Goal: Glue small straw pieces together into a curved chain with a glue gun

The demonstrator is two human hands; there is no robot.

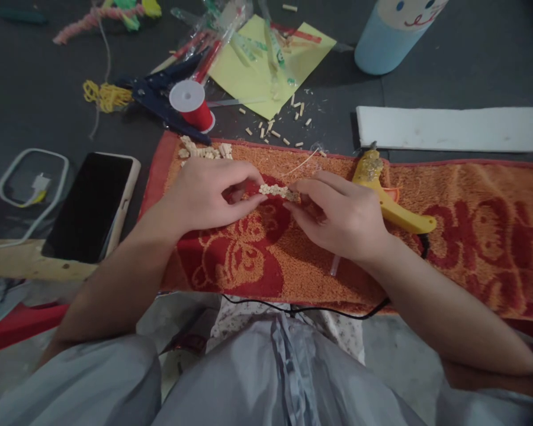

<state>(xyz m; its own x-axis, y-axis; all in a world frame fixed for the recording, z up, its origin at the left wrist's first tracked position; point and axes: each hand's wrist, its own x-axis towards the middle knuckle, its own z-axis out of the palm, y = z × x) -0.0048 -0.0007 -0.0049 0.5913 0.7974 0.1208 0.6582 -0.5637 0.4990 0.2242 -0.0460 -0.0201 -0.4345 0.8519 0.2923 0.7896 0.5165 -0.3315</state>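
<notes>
The left hand (215,192) pinches the near end of a short strip of small pale pieces (273,190) between thumb and forefinger. The right hand (349,213) grasps the strip's other end with its thumb and fingertips, partly covering it. The strip lies level between the two hands, above a red and orange towel (311,269); whether it touches the cloth I cannot tell.

Just beyond the left hand, a pile of pale pieces (204,149) sits at the towel's far left corner. A thin pale strand (304,162) lies past the strip. Near the right hand, a yellow glue gun (397,210) rests on the towel, its nozzle pointing away from the person, and a clear stick (335,265) shows partly under the right forearm.

Past the towel, short cut bits (270,126) are scattered on the dark table (484,59). A spool of red thread (199,118) stands against dark blue pliers (160,97), with yellow yarn (109,96) just beside their left end. A yellow sheet of paper (244,83) lies under plastic wrappers (273,50). Farther right are a white strip of board (448,129) and a light blue bottle (384,44). Left of the towel, a phone (91,204) lies face up with a dark screen, near a white cable (66,171).
</notes>
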